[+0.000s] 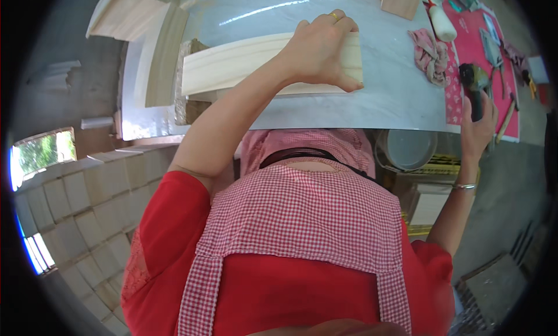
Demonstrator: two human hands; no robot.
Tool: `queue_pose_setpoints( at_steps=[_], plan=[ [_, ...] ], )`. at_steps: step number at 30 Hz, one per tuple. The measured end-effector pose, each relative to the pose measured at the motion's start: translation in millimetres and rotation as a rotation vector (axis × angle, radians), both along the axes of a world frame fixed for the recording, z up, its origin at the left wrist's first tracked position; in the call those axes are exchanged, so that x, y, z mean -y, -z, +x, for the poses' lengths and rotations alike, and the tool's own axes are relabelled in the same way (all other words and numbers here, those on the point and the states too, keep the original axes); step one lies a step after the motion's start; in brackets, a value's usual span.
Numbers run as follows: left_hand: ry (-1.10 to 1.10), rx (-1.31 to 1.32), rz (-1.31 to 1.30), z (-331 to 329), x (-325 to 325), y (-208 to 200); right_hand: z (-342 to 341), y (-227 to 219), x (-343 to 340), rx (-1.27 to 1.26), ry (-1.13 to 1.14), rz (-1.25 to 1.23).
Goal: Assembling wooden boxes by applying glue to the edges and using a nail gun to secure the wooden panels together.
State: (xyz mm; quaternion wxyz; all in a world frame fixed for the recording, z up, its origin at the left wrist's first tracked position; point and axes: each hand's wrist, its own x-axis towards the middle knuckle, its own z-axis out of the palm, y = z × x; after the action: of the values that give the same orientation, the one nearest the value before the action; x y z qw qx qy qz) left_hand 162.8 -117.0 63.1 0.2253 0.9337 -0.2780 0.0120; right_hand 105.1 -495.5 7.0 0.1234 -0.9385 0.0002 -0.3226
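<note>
A long, pale wooden board (232, 63) lies crosswise on the table in front of me. My left hand (319, 48) reaches over its right part, fingers bent over the far edge and thumb at the near edge. At the table's right end, my right hand (481, 124) is wrapped round the black handle of a hand tool (478, 80) with a dark rounded head. This tool is over a pink printed mat (456, 109); its exact kind is unclear. Under the board's left end sits a brownish block (189, 109).
Stacked wooden pieces (160, 57) stand at the table's left. A crumpled pink cloth (430, 54), a white bottle (443, 25) and pliers-like tools (494, 51) lie at the right. Below the front edge is a round tub (410, 147). Many wooden blocks (87, 191) are piled at lower left.
</note>
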Motion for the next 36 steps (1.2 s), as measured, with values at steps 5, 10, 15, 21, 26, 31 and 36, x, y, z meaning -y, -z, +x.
queue_pose_setpoints(
  at_steps=[5,10,15,21,26,31,36],
  plan=[
    [0.004,-0.043,0.009,0.4,-2.6,1.3,11.7,39.1,72.4,-0.458,0.181,-0.216],
    [-0.018,-0.035,-0.009,-3.3,-2.5,-0.4,41.1,41.0,92.0,-0.471,0.082,-0.205],
    [-0.022,-0.022,-0.004,-3.1,-1.7,4.6,72.7,-11.9,74.2,-0.706,0.258,-0.1],
    [-0.011,0.014,0.018,-3.8,-3.5,9.8,37.4,-111.4,-19.0,-0.798,-0.044,0.133],
    [0.013,0.048,0.058,-2.5,-4.7,12.3,5.6,-150.6,-88.4,-0.727,-0.337,0.224],
    [0.01,0.066,0.039,-4.3,-2.1,12.7,5.4,-163.4,-103.1,-0.744,-0.525,0.139],
    [0.01,0.066,0.039,-5.5,-2.1,11.8,7.6,-163.7,-110.6,-0.749,-0.573,0.079]
  ],
)
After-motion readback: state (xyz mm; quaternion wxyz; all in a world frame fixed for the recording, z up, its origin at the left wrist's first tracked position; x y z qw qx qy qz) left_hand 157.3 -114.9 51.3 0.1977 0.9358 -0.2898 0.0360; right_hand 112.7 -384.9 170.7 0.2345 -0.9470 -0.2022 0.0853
